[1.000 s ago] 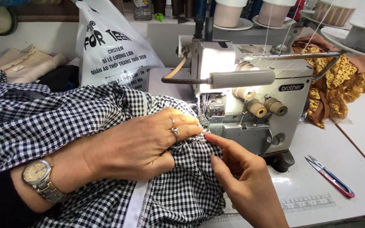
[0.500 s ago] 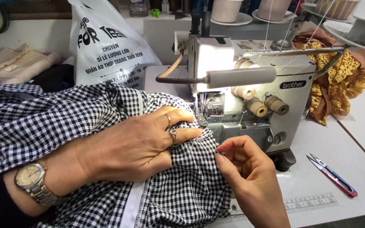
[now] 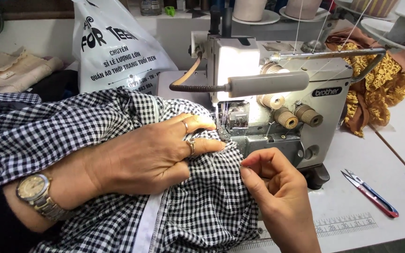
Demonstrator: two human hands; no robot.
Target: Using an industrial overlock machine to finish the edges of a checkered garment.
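The left hand (image 3: 153, 157) lies flat and spread on the black-and-white checked fabric (image 3: 71, 136), pressing it down just left of the sewing machine (image 3: 277, 98). The right hand (image 3: 277, 187), in front of the machine, pinches the fabric's edge between thumb and fingertips. Thread snips (image 3: 370, 193) lie on the white worktop (image 3: 352, 215) to the machine's right.

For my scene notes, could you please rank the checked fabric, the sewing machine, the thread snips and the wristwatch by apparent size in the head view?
1. checked fabric
2. sewing machine
3. thread snips and wristwatch: alike; the watch sits nearer the camera, so unranked.
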